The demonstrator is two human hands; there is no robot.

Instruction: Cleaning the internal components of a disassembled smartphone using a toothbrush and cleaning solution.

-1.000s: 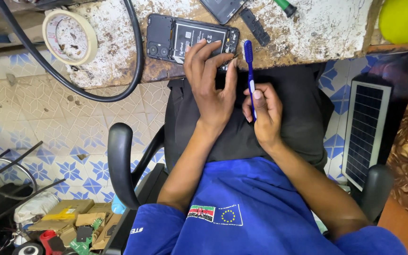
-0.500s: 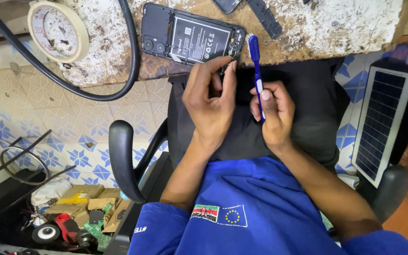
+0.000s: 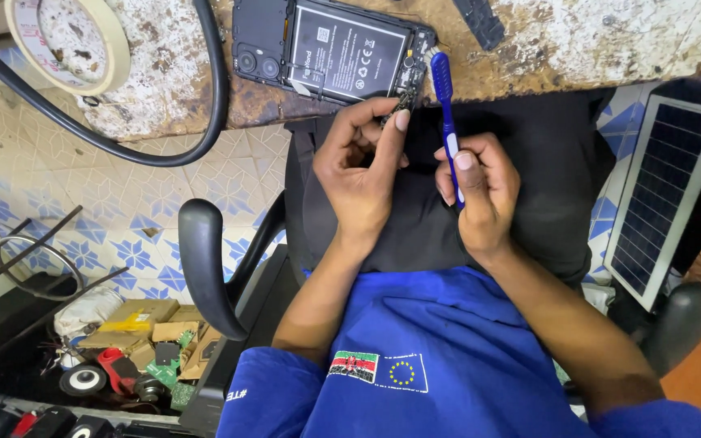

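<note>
While the blue shirt fills the bottom of the view and both elbows run off the lower edge, the hands sit higher up, over a dark lap. Left hand (image 3: 363, 166) is curled, thumb and fingertips pinched on a small dark part right at the bottom corner of the phone; that part is tiny and mostly covered by the fingers, so I honestly can't say what it is. Right hand (image 3: 480, 182) has its fingers closed round the handle of a blue brush (image 3: 446, 113), bristle head up and just beside the phone's corner. Whether the bristles actually touch the phone is hard to tell.

Further out, the opened phone (image 3: 330, 49) lies flat on a worn, blotchy bench (image 3: 578, 40), back cover off, black battery showing, camera lenses at the left end. Its top edge is cut off by the frame.

Beside it on the bench there's a thick black cable (image 3: 204, 122) looping round, a roll of pale tape (image 3: 66, 40) partly cropped at the top, and a small black strip (image 3: 480, 20) also cropped. A solar panel (image 3: 659, 195) leans off to the right, and a black chair armrest (image 3: 204, 268) sticks up at the left over the patterned floor tiles.
</note>
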